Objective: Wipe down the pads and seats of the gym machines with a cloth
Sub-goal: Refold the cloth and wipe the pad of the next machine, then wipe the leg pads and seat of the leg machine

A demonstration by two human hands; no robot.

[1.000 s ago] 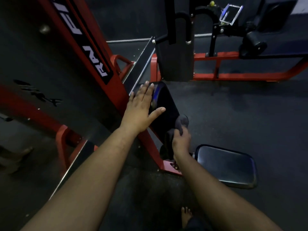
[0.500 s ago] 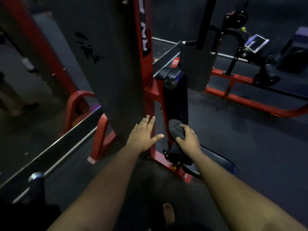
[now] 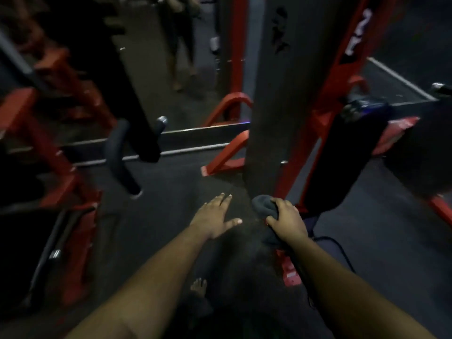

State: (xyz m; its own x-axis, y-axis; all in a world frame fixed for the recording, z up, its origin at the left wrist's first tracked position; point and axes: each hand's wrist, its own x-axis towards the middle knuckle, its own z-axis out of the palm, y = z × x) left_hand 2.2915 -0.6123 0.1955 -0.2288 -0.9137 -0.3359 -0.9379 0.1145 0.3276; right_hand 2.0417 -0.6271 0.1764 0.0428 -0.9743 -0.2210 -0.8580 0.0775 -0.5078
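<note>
Head view, dim and motion-blurred. Right hand [image 3: 287,222] is clenched over a dark grey cloth [image 3: 265,207]; the bunched end of the cloth sticks out past the fingers, up and to the left in frame, and the rest trails down under the palm toward the wrist. Cloth's long axis runs roughly along the forearm. Cloth is in the air above the floor, just left of the lower end of the black back pad [image 3: 342,165]; contact with the pad cannot be told.

Back pad: long axis leans from lower left to upper right, top end near the red upright [image 3: 342,69]. It is mounted on the red frame beside a wide grey column [image 3: 276,94].

Left hand [image 3: 215,218] is empty, palm down, fingers spread, over the dark rubber floor [image 3: 159,204], well apart from the cloth.

A bare foot [image 3: 198,286] shows between the forearms. Left of frame: another red machine with a black padded handle [image 3: 119,157].
</note>
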